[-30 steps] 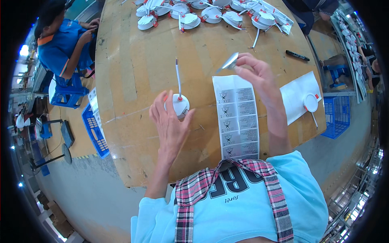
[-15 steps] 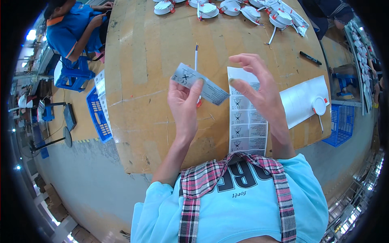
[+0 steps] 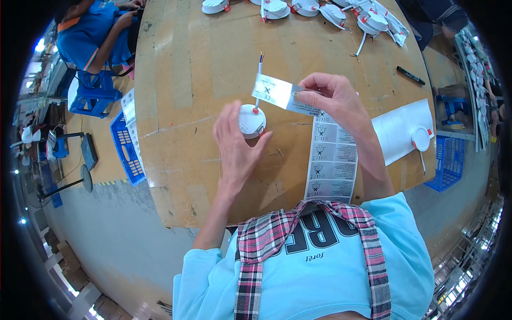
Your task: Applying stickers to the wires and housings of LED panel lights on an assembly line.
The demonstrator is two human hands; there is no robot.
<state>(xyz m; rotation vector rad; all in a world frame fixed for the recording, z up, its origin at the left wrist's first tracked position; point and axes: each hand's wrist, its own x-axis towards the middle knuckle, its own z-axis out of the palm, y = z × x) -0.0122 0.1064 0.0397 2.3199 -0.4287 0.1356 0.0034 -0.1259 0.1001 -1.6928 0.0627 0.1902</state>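
Note:
Pinched in my right hand (image 3: 332, 99) is a single silver label (image 3: 281, 95), held up above the table by its right end. Below its left part lies a round white downlight (image 3: 248, 121) with red clips, its white cable pointing away from me. My left hand (image 3: 234, 144) is at the lamp's near left side, fingers and thumb spread around it; whether they touch it I cannot tell. A sheet of silver labels (image 3: 332, 160) lies flat under my right wrist, its far end partly hidden by that hand.
More white downlights (image 3: 277, 9) lie along the far side of the table (image 3: 186, 106). To the right are a black marker (image 3: 410, 75) and a white sheet (image 3: 397, 130) with another downlight (image 3: 421, 138) on it. A person in blue (image 3: 96, 40) sits at the far left, beyond a blue crate (image 3: 127, 149).
The label has passed from my left hand to my right. My left hand has opened and come down around the downlight, which now shows clearly. The label sheet has shifted slightly right.

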